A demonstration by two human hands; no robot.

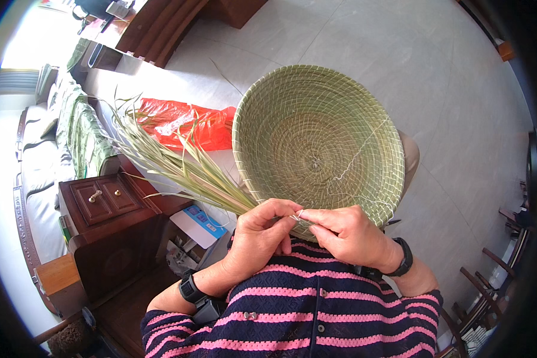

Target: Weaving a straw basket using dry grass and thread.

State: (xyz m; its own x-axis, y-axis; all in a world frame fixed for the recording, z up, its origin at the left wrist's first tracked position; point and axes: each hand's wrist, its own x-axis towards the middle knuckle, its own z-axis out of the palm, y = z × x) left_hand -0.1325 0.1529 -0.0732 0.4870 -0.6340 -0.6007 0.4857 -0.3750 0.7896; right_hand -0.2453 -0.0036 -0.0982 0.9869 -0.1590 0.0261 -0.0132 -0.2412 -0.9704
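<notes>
A round, deep basket (308,129) of coiled grass, bound with pale stitches, stands in front of my striped cardigan with its hollow facing up. At its near rim my left hand (264,230) pinches a white thread (299,214) between thumb and forefinger. Just beside it, my right hand (353,232) grips the same rim, its forefinger tip against a small loop of that thread. A loose bundle of long grass blades (206,176) runs from the left towards the rim and goes out of sight behind my left hand. More thread trails across the basket's inside.
A red plastic bag (183,123) lies on the grey tiled floor (385,40) behind the grass. To the left are a dark wooden cabinet (112,197), a cushioned sofa (40,179) and a blue-and-white printed box or card (200,226). Wooden furniture parts (487,286) line the right edge.
</notes>
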